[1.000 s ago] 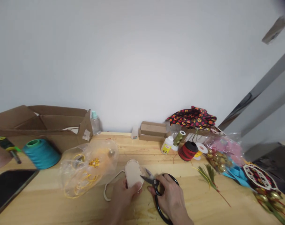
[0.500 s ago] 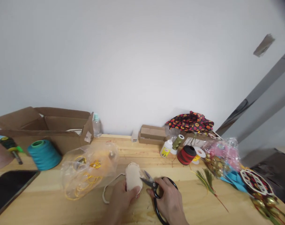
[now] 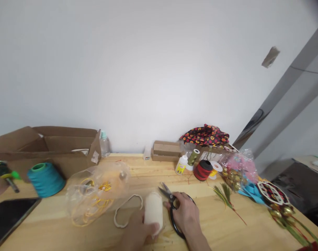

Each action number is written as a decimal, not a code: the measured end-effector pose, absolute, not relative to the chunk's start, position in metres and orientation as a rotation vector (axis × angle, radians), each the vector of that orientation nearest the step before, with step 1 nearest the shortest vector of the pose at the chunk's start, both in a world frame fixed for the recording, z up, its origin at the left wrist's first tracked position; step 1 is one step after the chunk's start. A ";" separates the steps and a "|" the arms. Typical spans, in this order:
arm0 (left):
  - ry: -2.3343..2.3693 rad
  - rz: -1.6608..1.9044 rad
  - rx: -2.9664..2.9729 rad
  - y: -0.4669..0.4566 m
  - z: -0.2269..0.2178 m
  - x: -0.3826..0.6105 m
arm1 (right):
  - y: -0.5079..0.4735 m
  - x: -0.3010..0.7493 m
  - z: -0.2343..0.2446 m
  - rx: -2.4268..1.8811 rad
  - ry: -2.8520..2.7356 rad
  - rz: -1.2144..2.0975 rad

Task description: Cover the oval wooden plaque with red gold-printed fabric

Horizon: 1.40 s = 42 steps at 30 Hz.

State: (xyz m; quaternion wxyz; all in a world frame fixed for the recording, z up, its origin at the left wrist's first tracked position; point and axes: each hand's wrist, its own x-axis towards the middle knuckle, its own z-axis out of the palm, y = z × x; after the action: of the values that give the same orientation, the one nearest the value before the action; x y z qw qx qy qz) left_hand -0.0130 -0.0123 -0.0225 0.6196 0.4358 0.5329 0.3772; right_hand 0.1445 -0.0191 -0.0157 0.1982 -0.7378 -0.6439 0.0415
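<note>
My left hand (image 3: 138,233) holds a cream felt piece (image 3: 153,212) low over the wooden table (image 3: 227,226), fingers closed around its lower end. My right hand (image 3: 186,218) grips black scissors (image 3: 172,205) just right of the felt; the blades point up and left and stand slightly apart, clear of the felt. A cut cream strip (image 3: 127,209) lies looped on the table left of the felt.
A clear bag with yellow cord (image 3: 96,191), a teal thread cone (image 3: 45,177), a cardboard box (image 3: 49,146) and a dark tablet (image 3: 9,216) sit at left. A glue bottle (image 3: 181,164), red spool (image 3: 203,170), patterned cloth (image 3: 204,134) and ornaments (image 3: 274,195) crowd the right.
The scissors have come away from the felt's edge. The cream strip now lies loose on the table. The felt has turned more upright in my left hand.
</note>
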 end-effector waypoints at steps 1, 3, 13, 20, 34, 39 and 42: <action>1.197 0.876 0.983 -0.016 -0.024 -0.011 | -0.017 0.144 -0.016 -2.073 -1.786 0.111; 1.169 0.905 0.891 -0.020 -0.026 -0.008 | -0.016 0.144 -0.015 -2.055 -1.771 0.125; 1.060 0.905 0.860 -0.008 -0.021 -0.005 | -0.019 0.164 -0.004 -1.605 -1.319 0.694; 1.061 0.810 1.042 -0.008 -0.006 -0.002 | -0.014 0.156 -0.002 -1.384 -1.124 0.930; 0.954 0.707 0.827 -0.001 -0.007 -0.008 | -0.013 0.136 -0.003 -1.347 -1.323 0.925; 1.101 0.818 0.755 0.001 -0.013 0.002 | -0.018 0.165 -0.010 -1.525 -1.742 0.388; 1.158 0.878 0.788 0.004 -0.015 0.005 | -0.023 0.176 -0.015 -1.569 -1.880 0.326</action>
State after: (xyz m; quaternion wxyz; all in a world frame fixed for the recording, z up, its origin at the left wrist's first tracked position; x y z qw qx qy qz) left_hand 0.0050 0.0042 -0.0149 0.6776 0.3506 0.5152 0.3905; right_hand 0.1762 -0.0232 -0.0153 0.3295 -0.5998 -0.7185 0.1244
